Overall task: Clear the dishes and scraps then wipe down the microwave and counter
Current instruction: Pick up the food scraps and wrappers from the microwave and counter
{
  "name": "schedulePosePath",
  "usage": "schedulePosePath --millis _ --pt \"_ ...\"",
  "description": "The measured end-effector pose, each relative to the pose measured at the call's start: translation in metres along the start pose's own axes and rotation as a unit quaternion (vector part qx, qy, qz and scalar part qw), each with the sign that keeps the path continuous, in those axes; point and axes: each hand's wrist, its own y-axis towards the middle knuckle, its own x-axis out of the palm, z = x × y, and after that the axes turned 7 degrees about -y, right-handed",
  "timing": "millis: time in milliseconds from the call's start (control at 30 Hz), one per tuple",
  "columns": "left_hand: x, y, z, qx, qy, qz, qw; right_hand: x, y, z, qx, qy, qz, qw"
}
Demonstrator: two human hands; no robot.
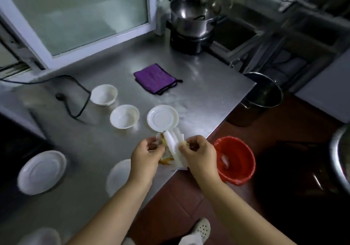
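Both hands hold a white paper tissue (175, 146) with orange-yellow scraps (166, 157) in it, above the counter's front edge. My left hand (146, 156) pinches its left side and my right hand (198, 153) pinches its right side. Two white bowls (103, 94) (124, 116) and a white saucer (162, 118) stand on the steel counter (198, 85) beyond my hands. Another white plate (42, 172) lies at the left, and a further white dish (118, 174) is partly hidden under my left forearm. A folded purple cloth (154, 78) lies farther back.
A red bin (236, 159) with a liner stands on the floor just right of the counter's edge. A steel pot (193, 13) sits on a black cooker at the back. A black cable (79, 101) runs across the counter's left. A dark metal bucket (263, 93) stands beyond the counter's right corner.
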Motion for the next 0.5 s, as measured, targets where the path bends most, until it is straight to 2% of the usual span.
schedulePosePath --millis 233,367,500 --pt "0.175 -0.027 -0.012 -0.034 -0.032 -0.097 0.994 -0.118 0.055 0.086 0.05 -0.037 0.103 0.993" --pt "0.24 -0.031 -0.027 -0.064 -0.01 -0.152 0.986 -0.16 0.083 0.126 0.089 -0.056 0.136 0.985" --pt "0.286 -0.02 -0.048 -0.098 0.034 -0.192 0.976 -0.18 0.111 0.163 0.129 -0.103 0.134 0.977"
